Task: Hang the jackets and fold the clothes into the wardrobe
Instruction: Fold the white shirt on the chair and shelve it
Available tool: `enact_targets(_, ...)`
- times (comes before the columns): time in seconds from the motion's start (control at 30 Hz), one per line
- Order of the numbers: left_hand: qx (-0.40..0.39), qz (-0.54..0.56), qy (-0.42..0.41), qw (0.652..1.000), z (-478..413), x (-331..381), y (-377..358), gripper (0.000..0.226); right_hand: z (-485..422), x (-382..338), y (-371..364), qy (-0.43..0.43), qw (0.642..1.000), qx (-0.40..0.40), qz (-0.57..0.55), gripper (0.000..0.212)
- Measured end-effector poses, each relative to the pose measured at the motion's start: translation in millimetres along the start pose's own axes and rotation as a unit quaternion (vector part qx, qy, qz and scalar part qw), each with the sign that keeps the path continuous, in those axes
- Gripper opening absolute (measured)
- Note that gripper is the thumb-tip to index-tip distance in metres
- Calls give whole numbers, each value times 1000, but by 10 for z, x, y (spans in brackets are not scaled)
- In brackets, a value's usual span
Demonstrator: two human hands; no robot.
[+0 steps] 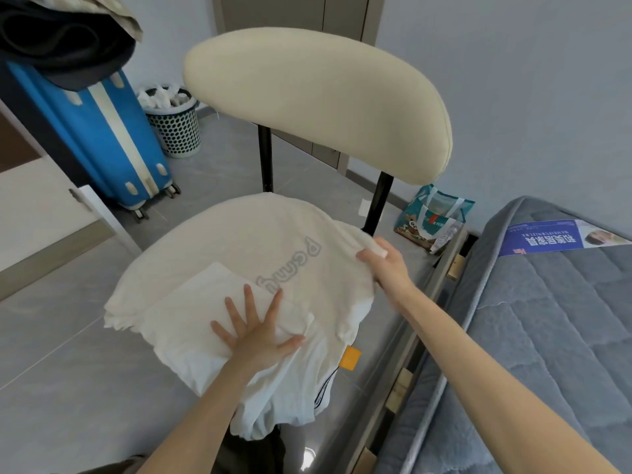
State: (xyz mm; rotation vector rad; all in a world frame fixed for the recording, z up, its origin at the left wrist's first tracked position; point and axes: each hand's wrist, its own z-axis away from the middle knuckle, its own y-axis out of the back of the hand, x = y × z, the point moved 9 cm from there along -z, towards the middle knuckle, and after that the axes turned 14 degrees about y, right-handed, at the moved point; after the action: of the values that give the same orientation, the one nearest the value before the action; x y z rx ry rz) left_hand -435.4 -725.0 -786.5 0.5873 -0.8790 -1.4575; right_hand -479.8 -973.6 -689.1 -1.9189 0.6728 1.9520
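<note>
A white shirt (pixel 222 241) is spread over the seat of a chair (pixel 318 104). One part is folded onto itself at the left front, and the near end is hung over the seat's front edge. An orange tag (pixel 351 358) is seen on that hanging part.

The left hand (pixel 256 333) is laid flat on the folded part, fingers straight and spread. The right hand (pixel 383 261) is reached to the seat's right side, fingers curled round the shirt's edge.

A blue suitcase (pixel 102 131) and a basket (pixel 174 124) are noted behind left. A bag (pixel 431 217) and a mattress (pixel 547 319) are noted to the right.
</note>
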Motion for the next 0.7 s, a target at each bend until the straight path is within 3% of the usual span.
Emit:
enact_targets(0.07,-3,3,-3,1000,17,7,0,101,173,-215,-469,119,965,-181,151,14)
enact_targets(0.13,-8,-1,0,1000,24,2,-7,105,466,-73,-891,109,893,-365,240,18)
enact_targets(0.17,-11,-7,2,1000,23,-2,-13,107,522,18,-952,81,884,-387,249,22)
enact_targets(0.2,-15,-14,4,1000,25,-7,-19,109,496,48,-941,62,905,-353,230,24)
enact_targets(0.27,-18,-19,6,1000,19,-9,-20,111,312,61,-764,46,958,-205,195,24)
enact_targets(0.3,-19,-17,7,1000,12,-10,-24,110,234,102,-678,30,968,-150,198,27)
enact_targets(0.43,-23,-18,6,1000,-11,-22,-45,110,120,382,-727,-106,970,-132,171,74)
enact_targets(0.5,-26,-19,2,999,-31,-21,-61,110,84,439,-818,-134,966,-133,177,87)
enact_targets(0.6,-33,-19,-1,999,-63,-19,-71,112,3,433,-941,-107,940,-179,271,66)
enact_targets(0.7,-36,-9,-12,999,-92,-24,-85,114,-123,297,-933,-45,917,-186,349,12)
